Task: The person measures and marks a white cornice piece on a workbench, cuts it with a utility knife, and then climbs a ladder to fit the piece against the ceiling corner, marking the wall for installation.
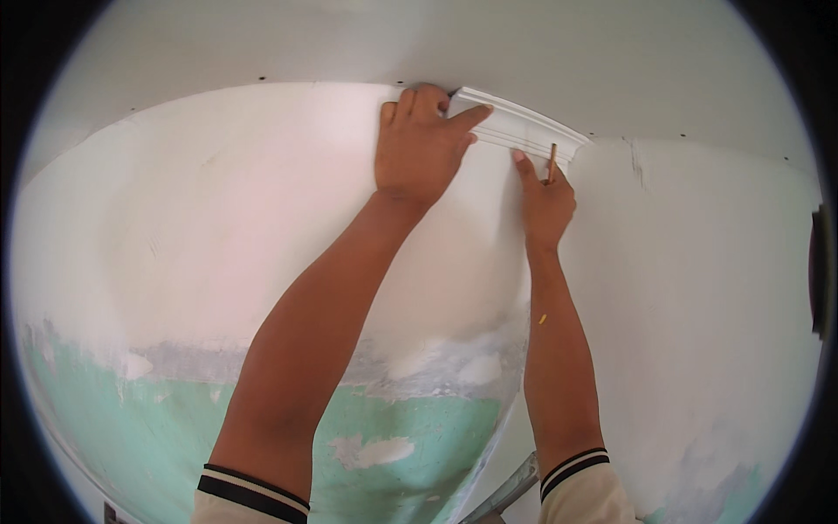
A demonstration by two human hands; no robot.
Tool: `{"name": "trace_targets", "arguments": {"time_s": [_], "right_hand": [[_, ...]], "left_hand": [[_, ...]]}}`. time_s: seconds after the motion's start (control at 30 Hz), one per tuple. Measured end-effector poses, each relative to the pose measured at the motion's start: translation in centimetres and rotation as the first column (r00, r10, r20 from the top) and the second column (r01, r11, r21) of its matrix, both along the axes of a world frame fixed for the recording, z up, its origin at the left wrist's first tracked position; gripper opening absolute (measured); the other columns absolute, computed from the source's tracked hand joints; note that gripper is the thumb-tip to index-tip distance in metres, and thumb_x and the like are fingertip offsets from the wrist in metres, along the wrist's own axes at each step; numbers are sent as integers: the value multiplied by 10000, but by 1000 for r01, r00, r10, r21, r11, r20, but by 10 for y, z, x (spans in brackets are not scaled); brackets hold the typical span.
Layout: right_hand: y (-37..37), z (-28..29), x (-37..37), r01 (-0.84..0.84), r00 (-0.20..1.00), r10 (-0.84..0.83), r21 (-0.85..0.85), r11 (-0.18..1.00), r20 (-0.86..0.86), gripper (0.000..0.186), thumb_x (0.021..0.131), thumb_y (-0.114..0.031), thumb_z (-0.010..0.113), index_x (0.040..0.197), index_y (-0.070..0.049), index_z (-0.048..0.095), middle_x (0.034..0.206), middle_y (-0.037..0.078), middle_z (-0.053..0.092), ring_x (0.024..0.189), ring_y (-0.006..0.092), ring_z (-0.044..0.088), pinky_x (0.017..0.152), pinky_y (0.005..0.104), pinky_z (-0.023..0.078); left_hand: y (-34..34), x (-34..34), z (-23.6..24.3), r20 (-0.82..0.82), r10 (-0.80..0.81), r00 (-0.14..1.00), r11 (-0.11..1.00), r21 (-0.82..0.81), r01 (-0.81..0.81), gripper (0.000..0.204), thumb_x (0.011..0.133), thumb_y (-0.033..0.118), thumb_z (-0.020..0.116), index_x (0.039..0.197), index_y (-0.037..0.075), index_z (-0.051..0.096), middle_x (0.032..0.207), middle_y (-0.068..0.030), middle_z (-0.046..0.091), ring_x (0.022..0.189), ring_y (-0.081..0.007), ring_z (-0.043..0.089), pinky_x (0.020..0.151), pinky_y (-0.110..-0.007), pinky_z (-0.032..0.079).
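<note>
A short white length of cornice moulding (522,122) with ridged edges sits where wall and ceiling meet, its right end at the room corner. My left hand (417,148) is at its left end, the index finger lying on its face and the thumb at its lower edge. The other fingers are curled against the top of the wall. My right hand (548,208) is just below the moulding's right part, thumb tip up at the lower edge. A thin brown pencil (552,157) points up from the fingers of that hand.
Overhead is the pale ceiling (349,39), dotted with several dark screw heads. The left wall (209,236) is white above, with patchy grey and green below. Another white wall (690,288) meets it at the corner. A grey metal bar (511,491) shows low between my arms.
</note>
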State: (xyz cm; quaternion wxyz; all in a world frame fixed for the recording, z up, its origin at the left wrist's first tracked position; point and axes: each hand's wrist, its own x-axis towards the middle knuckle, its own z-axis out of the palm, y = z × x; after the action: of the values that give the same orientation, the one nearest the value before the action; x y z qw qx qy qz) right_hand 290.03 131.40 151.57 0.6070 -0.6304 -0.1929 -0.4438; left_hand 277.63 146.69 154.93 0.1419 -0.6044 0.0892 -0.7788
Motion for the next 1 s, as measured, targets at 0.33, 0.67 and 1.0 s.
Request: {"name": "trace_targets", "arguments": {"time_s": [0.33,0.67,1.0], "right_hand": [[10,3,4,51,999,-50,88,995,-12,853,857,-649,821,1335,49,710,913,208,791,886,400,786,844,484,606],[9,3,-1,15,1000,-12,119,993,-22,688,865,-621,840,1042,30,707,729,134,717,703,341,741,693,458,583],[16,2,9,12,999,-18,193,981,29,677,812,-667,862,813,-29,636,568,32,538,526,218,535,560,409,461]], "left_hand": [[-3,0,2,-42,50,998,999,6,-50,449,866,267,882,1298,348,793,1117,1,585,1022,-186,586,943,-399,433],[-4,0,3,-62,97,993,995,4,-97,479,888,279,874,1345,354,757,1099,-5,565,1009,-184,571,972,-404,428],[-3,0,3,-60,109,992,994,10,-109,479,893,263,871,1350,349,755,1109,-24,569,1020,-204,578,981,-412,455]]}}
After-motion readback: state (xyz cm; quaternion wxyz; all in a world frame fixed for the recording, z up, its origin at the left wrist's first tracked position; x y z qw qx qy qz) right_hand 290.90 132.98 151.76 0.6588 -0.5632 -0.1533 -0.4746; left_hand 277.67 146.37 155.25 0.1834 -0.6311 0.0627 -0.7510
